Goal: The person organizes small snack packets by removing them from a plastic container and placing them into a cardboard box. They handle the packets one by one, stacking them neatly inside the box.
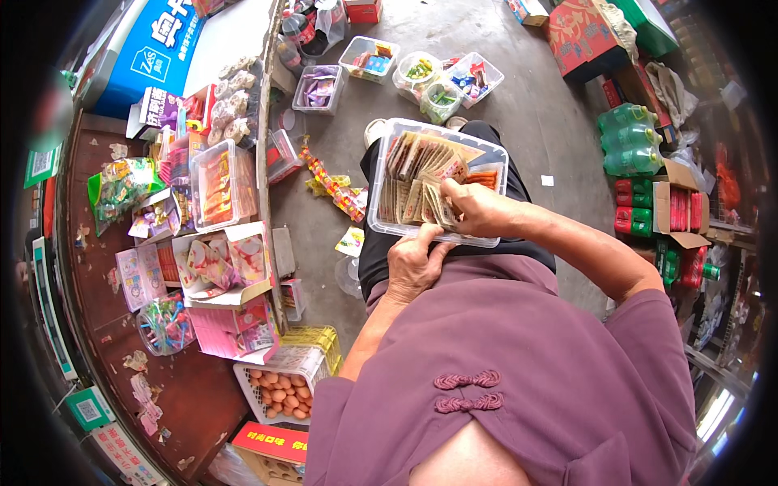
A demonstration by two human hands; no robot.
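A clear plastic box (382,182) rests on the lap, tilted a little. Rows of small flat beige snack packets (419,161) stand in it, and orange packets (483,178) lie at its right side. My right hand (480,206) reaches over the box, its fingers closed on packets at the near right of the rows. My left hand (416,261) is at the near rim of the box, thumb and forefinger against that rim. What lies under the fingers of both hands is partly hidden.
Beyond the knees, open tubs of snacks (318,91) and round jars (440,100) stand on the concrete floor. Left is a brown counter (182,389) with candy boxes; below it, a basket of eggs (282,392). Green bottles (630,140) and drink packs stand at right.
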